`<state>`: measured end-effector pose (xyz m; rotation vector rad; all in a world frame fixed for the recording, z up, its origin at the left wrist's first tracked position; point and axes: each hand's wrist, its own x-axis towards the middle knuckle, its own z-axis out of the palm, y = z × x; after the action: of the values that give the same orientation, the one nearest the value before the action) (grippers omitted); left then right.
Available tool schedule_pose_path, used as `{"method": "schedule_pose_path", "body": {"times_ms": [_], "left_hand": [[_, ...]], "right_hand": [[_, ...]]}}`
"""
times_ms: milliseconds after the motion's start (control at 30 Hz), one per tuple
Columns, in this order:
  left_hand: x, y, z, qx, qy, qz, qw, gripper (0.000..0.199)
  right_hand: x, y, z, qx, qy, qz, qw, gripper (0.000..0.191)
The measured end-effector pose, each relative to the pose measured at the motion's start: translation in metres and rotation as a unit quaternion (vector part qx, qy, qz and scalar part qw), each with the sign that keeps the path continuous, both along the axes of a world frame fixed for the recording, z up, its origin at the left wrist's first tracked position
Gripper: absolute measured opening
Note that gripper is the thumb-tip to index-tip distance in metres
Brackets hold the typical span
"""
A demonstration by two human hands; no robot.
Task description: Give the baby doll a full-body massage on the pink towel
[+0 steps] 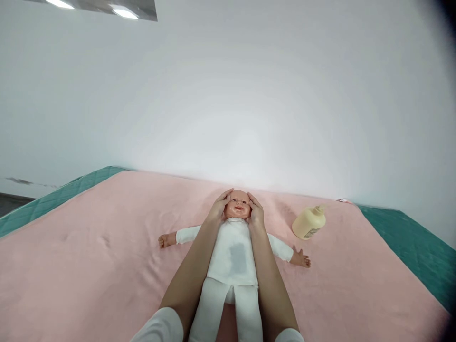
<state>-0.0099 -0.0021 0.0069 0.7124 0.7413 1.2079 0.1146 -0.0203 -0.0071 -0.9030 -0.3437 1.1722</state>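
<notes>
Left of the bottle (309, 223), the doll (231, 247) lies face-up on the pink blanket (89, 266); the left hand (221, 205) and right hand (256, 209), uncurled, cup its head (238, 205); cradling seems the step in hand; the next move likely calls for even pressure

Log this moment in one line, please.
left hand: on doll's head | right hand: opposite side | doll: face up, pink blanket | bottle: on blanket

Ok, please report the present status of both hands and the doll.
Left hand, right hand: against opposite sides of head. Doll face-up on pink cover. Yellow bottle at right, clear of both hands.
</notes>
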Motion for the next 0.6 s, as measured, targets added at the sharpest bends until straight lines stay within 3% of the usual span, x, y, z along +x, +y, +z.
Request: {"method": "schedule_pose_path", "body": {"times_ms": [167,333,467,600], "left_hand": [[0.0,0.002,-0.004,0.008,0.0,0.001,1.0,0.033],[0.005,-0.004,0.005,0.015,0.053,0.009,0.998,0.045],[-0.005,-0.015,0.008,0.09,0.126,0.026,0.988,0.055],[-0.021,-0.028,0.005,0.172,0.233,0.019,0.957,0.063]], "right_hand": [[0.001,0.001,-0.004,0.006,0.002,0.003,1.0,0.032],[0.002,0.004,-0.007,0.026,0.01,-0.005,1.0,0.03],[0.002,0.002,-0.009,0.045,-0.007,-0.031,0.998,0.024],[0.002,-0.007,-0.007,0.065,-0.041,0.02,0.997,0.05]]}}
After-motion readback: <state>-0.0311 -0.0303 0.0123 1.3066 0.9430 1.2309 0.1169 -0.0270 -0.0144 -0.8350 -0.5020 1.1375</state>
